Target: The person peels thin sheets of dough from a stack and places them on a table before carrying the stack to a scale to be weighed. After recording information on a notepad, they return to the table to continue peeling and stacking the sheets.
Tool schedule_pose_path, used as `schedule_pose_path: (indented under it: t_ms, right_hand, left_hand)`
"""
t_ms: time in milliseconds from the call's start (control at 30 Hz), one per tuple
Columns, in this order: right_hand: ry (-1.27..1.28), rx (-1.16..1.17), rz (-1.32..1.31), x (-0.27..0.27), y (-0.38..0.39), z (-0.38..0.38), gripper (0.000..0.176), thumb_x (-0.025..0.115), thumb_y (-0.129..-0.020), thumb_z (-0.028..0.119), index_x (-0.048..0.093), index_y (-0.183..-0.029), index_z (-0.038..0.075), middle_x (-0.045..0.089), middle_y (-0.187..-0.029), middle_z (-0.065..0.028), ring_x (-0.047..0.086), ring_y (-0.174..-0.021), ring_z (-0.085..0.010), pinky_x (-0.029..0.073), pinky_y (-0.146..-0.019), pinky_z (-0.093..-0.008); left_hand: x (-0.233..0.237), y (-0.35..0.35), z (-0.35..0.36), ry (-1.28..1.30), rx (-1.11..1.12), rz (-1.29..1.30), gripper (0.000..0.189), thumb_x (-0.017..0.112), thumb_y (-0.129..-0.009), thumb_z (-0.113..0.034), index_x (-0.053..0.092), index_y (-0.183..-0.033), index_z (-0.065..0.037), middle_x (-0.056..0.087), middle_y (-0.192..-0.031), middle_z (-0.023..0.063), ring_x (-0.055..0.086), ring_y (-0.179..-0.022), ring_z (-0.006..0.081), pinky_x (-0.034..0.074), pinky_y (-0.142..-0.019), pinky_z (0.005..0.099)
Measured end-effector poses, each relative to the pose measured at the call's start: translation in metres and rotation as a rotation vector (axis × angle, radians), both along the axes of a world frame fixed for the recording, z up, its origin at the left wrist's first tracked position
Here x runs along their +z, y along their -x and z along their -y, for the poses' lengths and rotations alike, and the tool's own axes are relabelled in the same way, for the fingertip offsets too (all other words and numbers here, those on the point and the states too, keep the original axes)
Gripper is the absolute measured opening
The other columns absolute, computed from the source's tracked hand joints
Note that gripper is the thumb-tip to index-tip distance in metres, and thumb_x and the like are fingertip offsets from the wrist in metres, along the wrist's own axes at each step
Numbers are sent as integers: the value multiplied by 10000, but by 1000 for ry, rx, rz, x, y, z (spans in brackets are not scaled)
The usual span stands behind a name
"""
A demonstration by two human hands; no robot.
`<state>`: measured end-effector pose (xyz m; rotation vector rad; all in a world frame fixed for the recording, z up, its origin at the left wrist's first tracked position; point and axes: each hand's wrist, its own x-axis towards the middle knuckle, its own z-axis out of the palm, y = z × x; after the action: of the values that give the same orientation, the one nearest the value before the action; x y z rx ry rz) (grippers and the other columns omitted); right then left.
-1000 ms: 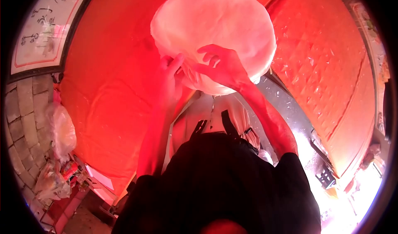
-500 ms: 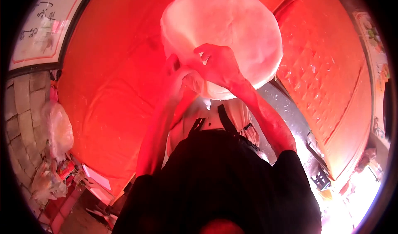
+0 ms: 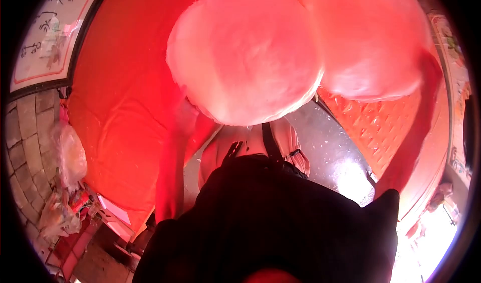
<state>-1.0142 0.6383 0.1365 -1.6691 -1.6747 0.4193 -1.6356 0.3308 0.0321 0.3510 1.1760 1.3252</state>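
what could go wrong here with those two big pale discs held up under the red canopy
The left hand meets the left disc only at its lower edge, so the disc might sag, tear or slip there. The right disc overlaps it in the view; if they touch, they could stick or scuff. The right disc also hides the right hand, so that grip cannot be checked.

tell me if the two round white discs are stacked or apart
Apart: the left disc is above the left hand, the right disc up beside it, only their edges overlapping in view.
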Motion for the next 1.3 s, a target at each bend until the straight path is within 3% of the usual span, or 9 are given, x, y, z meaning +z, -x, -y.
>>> schedule_pose_path:
  t_ms: [133, 200, 333, 433, 600, 767, 1000, 1200, 1300]
  right_hand:
    - [-235, -465, 769, 24, -34, 24, 703, 734, -777, 516, 613, -1220, -16, 664, -1150, -146, 626, -1094, -251, 474, -966, -353]
    - [-443, -160, 357, -7, 48, 46, 609, 730, -805, 440, 619, -1187, -22, 667, -1093, -150, 632, -1043, -262, 481, -932, -346]
    - [443, 402, -652, -46, 326, 145, 451, 734, -815, 338, 657, -1104, 1, 676, -975, -105, 639, -895, -192, 504, -798, -306]
    - [680, 722, -580, -57, 404, 172, 439, 765, -798, 324, 674, -1073, -6, 688, -939, -121, 656, -858, -178, 526, -767, -294]
    - [885, 673, -759, -69, 412, 172, 255, 723, -809, 207, 696, -919, -22, 659, -763, -62, 607, -702, -113, 506, -652, -267]
    - [774, 661, -585, -71, 428, 178, 189, 673, -861, 151, 690, -956, -11, 666, -803, -41, 616, -757, -116, 502, -687, -270]
    - [196, 385, -942, -53, 303, 109, 154, 610, -876, 87, 659, -971, -23, 657, -813, -33, 599, -703, -112, 509, -658, -262]
    - [-33, -81, -554, -36, 49, 76, 225, 601, -894, 134, 663, -1061, -3, 673, -974, -64, 623, -862, -153, 516, -768, -280]
    - [-46, -473, 286, -52, -79, 95, 377, 674, -811, 271, 659, -1098, 28, 702, -1003, -153, 675, -897, -282, 524, -789, -385]
  left_hand:
    - [25, -17, -9, 12, -47, -108, 477, 502, -970, -153, 366, -1409, -23, 484, -1347, 56, 482, -1226, 173, 392, -1009, 346]
    - [38, -28, -20, -31, -63, -177, 487, 494, -984, -149, 343, -1429, -21, 470, -1367, 57, 475, -1240, 175, 386, -1022, 350]
    - [45, -47, -40, -168, -40, -319, 359, 605, -914, -78, 516, -1256, -20, 556, -1081, -15, 518, -956, 83, 437, -809, 242]
    - [36, -41, -42, -160, -37, -408, 255, 610, -914, -88, 556, -1159, -44, 566, -995, -19, 529, -851, 72, 438, -715, 228]
    - [27, -38, -30, -51, 109, -175, 128, 625, -906, -93, 572, -1023, -99, 561, -864, -34, 485, -704, 29, 385, -597, 210]
    - [23, -24, -19, -94, 31, -78, 248, 569, -947, -134, 549, -1172, -31, 611, -1032, 17, 575, -954, 98, 470, -777, 284]
    - [-21, 23, 8, -39, -62, -50, 324, 567, -938, -149, 510, -1233, -27, 595, -1102, 42, 566, -1021, 154, 475, -845, 319]
    - [-29, 24, 9, 88, -111, 140, 359, 568, -936, -162, 483, -1263, -40, 595, -1105, 42, 566, -1036, 171, 484, -864, 328]
    - [-55, 46, 18, -42, -159, 244, 382, 563, -934, -133, 473, -1292, -35, 591, -1148, 45, 567, -1054, 170, 475, -889, 339]
